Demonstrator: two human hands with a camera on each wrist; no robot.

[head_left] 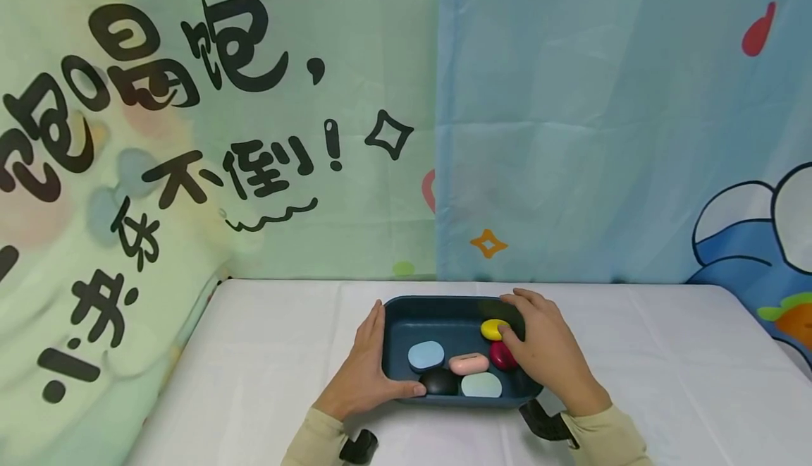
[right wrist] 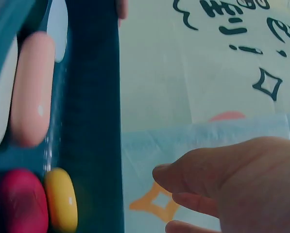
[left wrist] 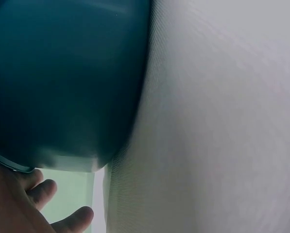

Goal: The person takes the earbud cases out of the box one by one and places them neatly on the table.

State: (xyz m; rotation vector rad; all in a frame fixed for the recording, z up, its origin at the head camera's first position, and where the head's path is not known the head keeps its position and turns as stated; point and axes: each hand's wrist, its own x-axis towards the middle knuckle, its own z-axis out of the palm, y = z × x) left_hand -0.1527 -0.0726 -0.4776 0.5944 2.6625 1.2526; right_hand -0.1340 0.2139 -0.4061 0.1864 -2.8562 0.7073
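Note:
A dark blue rectangular tray (head_left: pixel 438 304) sits on the white table and holds several smooth rounded pieces. My left hand (head_left: pixel 364 374) rests along its left side, fingers extended and thumb on the front rim beside a black domed piece (head_left: pixel 440 382). In the left wrist view, its fingers (left wrist: pixel 42 194) spread past the tray's end. My right hand (head_left: pixel 548 342) is over the tray's right side, holding nothing, its thumb near a yellow oval (head_left: pixel 494 329) and a dark red oval (head_left: pixel 502 356). A pink capsule-shaped piece (head_left: pixel 469 364) lies mid-tray.
A light blue rounded piece (head_left: pixel 426 356) lies at the left in the tray, a pale green one (head_left: pixel 481 385) by the front wall. The white tablecloth (head_left: pixel 266 353) reaches back to a printed curtain (head_left: pixel 539 135). Black straps (head_left: pixel 545 422) hang at the wrists.

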